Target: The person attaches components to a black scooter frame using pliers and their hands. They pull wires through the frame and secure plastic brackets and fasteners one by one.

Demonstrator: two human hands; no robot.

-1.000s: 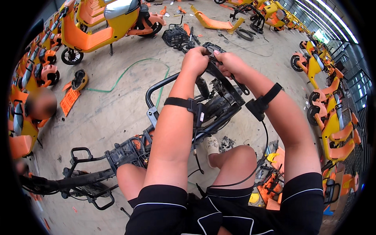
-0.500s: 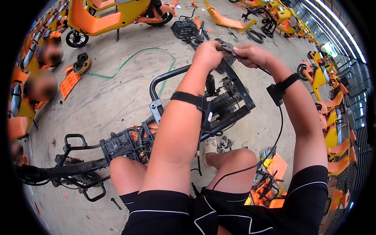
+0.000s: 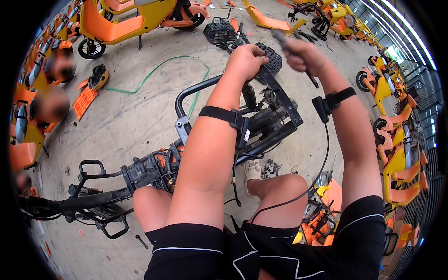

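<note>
My left hand (image 3: 246, 63) is closed at the end of the black scooter frame (image 3: 282, 95), its thumb and fingers pinched. What lies between them is hidden. To its right, my right hand (image 3: 304, 57) is lifted off the frame and wrapped round a tool that looks like pliers. Its grey metal head points away from me and is smeared by motion; one dark handle (image 3: 312, 80) sticks out below the fist. The stripped frame stretches from under my left hand down to the lower left, with wires and bare metal showing.
A yellow and orange scooter (image 3: 140, 23) stands at the far left, near a helmet (image 3: 98, 77) and a green strap (image 3: 154, 70). A black basket (image 3: 219, 32) lies beyond the frame. Loose orange parts (image 3: 319, 219) are heaped by my right knee. Rows of scooters line both sides.
My right hand has pulled away from my left, up and to the right, taking the pliers off the frame's end. The left hand remains there, moved slightly.
</note>
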